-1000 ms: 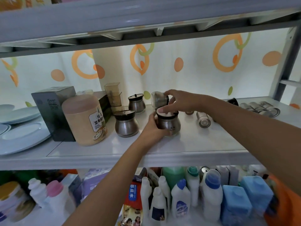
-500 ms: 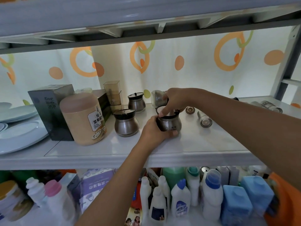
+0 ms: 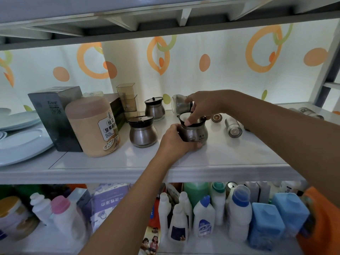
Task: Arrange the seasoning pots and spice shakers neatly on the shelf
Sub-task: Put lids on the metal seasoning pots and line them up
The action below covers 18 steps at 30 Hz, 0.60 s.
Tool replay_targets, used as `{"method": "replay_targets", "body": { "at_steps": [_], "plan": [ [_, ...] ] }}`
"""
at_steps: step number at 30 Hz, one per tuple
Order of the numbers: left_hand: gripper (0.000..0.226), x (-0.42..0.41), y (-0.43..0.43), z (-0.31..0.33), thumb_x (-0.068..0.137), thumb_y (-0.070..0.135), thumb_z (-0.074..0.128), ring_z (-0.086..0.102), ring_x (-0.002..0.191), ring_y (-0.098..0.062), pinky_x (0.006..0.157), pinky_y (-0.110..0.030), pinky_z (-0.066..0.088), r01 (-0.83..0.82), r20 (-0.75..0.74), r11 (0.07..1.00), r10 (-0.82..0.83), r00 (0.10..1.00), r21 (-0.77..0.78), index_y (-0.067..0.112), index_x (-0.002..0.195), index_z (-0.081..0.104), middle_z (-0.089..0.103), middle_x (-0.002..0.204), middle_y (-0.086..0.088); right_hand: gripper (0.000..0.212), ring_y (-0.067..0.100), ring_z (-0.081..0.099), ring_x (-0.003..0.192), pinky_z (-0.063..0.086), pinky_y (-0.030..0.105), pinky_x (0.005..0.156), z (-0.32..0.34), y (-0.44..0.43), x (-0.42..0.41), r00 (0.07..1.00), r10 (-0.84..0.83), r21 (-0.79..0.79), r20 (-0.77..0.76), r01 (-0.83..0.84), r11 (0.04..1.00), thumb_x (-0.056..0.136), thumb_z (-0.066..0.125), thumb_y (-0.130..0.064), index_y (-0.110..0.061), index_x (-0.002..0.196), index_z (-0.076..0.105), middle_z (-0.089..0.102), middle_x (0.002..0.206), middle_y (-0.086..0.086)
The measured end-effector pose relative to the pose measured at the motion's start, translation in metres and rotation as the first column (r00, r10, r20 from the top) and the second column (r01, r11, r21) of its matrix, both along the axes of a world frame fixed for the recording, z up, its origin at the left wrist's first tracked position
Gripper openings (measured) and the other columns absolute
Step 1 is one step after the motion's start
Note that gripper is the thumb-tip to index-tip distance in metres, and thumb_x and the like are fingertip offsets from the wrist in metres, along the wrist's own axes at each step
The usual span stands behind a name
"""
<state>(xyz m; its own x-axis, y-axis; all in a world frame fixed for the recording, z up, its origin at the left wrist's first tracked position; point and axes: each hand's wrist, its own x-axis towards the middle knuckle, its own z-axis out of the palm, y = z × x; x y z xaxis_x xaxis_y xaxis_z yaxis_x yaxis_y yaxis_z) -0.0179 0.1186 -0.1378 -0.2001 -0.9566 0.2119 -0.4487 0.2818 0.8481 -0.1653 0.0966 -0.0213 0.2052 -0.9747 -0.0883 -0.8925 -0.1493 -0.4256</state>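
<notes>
My left hand (image 3: 174, 142) grips a round steel seasoning pot (image 3: 197, 137) that stands upright near the front of the white shelf (image 3: 230, 155). My right hand (image 3: 202, 105) reaches in from the right, and its thumb and fingers pinch the black-rimmed lid on that pot. Two more steel pots with black lids stand to the left, one (image 3: 143, 134) close by and one (image 3: 154, 109) further back. A glass jar (image 3: 178, 105) lies tilted just behind my right hand. Steel spice shakers lie on their sides at the right, one (image 3: 233, 128) near and a smaller one (image 3: 216, 117) behind it.
A peach canister (image 3: 93, 126), a dark box (image 3: 53, 115) and a clear brown container (image 3: 127, 100) crowd the shelf's left, beside stacked white plates (image 3: 20, 142). More shakers (image 3: 309, 113) lie at the far right. Cleaning bottles (image 3: 237, 212) fill the shelf below.
My left hand keeps its grip on the pot, which has barely shifted. My right hand's thumb has come down onto the pot's lid.
</notes>
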Motion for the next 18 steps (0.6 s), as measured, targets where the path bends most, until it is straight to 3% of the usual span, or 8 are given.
{"method": "replay_targets", "body": {
  "at_steps": [6, 10, 18],
  "plan": [
    [0.074, -0.0002, 0.0027, 0.0025, 0.058, 0.039, 0.089, 0.061, 0.098, -0.009, 0.078, -0.022, 0.051, -0.010, 0.011, 1.000, 0.010, 1.000, -0.007, 0.025, 0.117, 0.048, 0.062, 0.114, 0.009, 0.091, 0.026, 0.061, 0.107, 0.057, 0.034, 0.078, 0.0000, -0.0002, 0.0007, 1.000, 0.002, -0.005, -0.005, -0.002, 1.000, 0.074, 0.083, -0.033, -0.017, 0.148, 0.033, 0.052, 0.126, 0.004],
    [0.070, -0.0001, 0.0056, 0.0044, 0.060, 0.037, 0.088, 0.059, 0.094, -0.005, 0.068, -0.014, 0.045, -0.002, 0.007, 1.000, 0.002, 1.000, 0.001, 0.026, 0.115, 0.047, 0.060, 0.111, 0.011, 0.088, 0.024, 0.061, 0.104, 0.055, 0.029, 0.070, -0.0006, -0.0018, -0.0004, 1.000, 0.005, -0.002, -0.003, -0.005, 1.000, 0.074, 0.083, -0.034, -0.019, 0.146, 0.035, 0.054, 0.123, 0.003],
    [0.075, 0.0003, 0.0076, 0.0061, 0.061, 0.035, 0.087, 0.058, 0.100, -0.010, 0.072, -0.017, 0.044, -0.002, 0.025, 1.000, 0.001, 1.000, 0.007, 0.023, 0.125, 0.049, 0.058, 0.113, 0.011, 0.089, 0.024, 0.062, 0.102, 0.054, 0.029, 0.069, -0.0007, -0.0030, -0.0005, 1.000, 0.004, -0.003, -0.016, -0.004, 1.000, 0.072, 0.084, -0.036, -0.020, 0.146, 0.036, 0.053, 0.124, 0.004]
  ]
}}
